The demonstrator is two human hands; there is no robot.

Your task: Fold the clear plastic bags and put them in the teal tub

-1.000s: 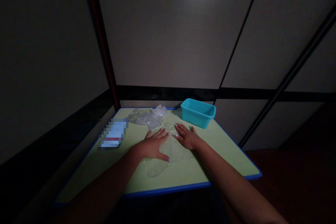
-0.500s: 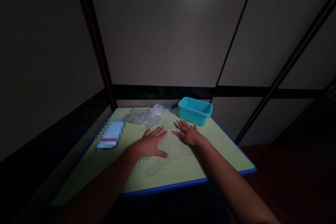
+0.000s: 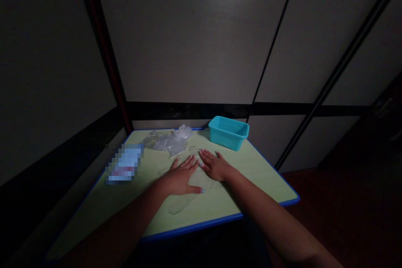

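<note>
A thin, see-through plastic bag [image 3: 205,182] lies spread flat on the table, its outline faint against the pale top. My left hand [image 3: 184,176] rests palm down on it, fingers stretched forward and thumb out to the right. Beside it, my right hand [image 3: 216,166] is flat on the bag's right part, the fingers pointing up and left. The fingertips of both hands nearly meet. Part of the bag is hidden under my hands. Just beyond them sits a crumpled heap of clear plastic [image 3: 177,139].
A turquoise plastic basin [image 3: 228,137] stands at the table's back right. On the left lies a pixelated, light-blue flat object [image 3: 127,162]. The pale green table [image 3: 260,184] has a blue edge, and a panelled grey wall [image 3: 188,50] rises behind it.
My right hand has slid left and a little nearer across the bag, closing in on the left hand. The whole view has shifted slightly.
</note>
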